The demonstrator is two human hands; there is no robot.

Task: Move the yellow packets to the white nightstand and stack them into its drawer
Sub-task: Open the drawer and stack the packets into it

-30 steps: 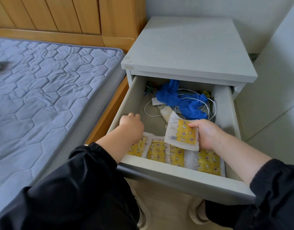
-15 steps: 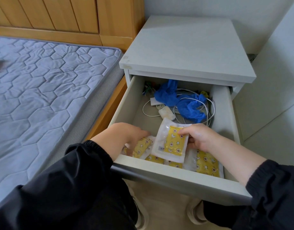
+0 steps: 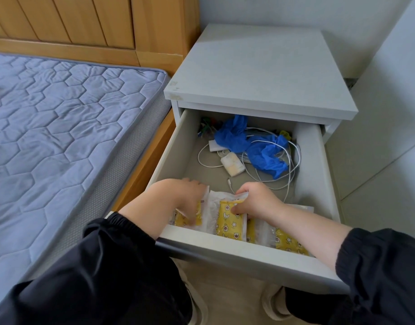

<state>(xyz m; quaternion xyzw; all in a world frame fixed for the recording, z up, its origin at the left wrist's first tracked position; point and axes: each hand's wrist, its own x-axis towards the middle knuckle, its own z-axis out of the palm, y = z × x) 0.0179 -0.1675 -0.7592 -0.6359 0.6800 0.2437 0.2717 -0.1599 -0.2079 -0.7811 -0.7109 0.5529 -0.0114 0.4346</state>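
The white nightstand [image 3: 260,71] stands beside the bed with its drawer [image 3: 244,256] pulled out. Several yellow packets with star prints lie along the drawer's front. My right hand [image 3: 258,202] holds the middle yellow packet [image 3: 230,221] by its top edge and lays it down on the others. My left hand [image 3: 176,202] reaches down onto the left yellow packet [image 3: 198,218], its fingers hidden behind the drawer front. Another yellow packet [image 3: 289,242] lies at the right under my right forearm.
At the drawer's back lie blue gloves [image 3: 248,141], white cables [image 3: 291,165] and a small white charger [image 3: 232,164]. A bed with a blue quilted mattress [image 3: 61,127] and wooden headboard [image 3: 84,24] is to the left. A white wall panel [image 3: 389,113] is to the right.
My right hand has lowered its packet from a raised tilt down onto the packets at the drawer's front. My left hand has moved down and back onto the left packet.
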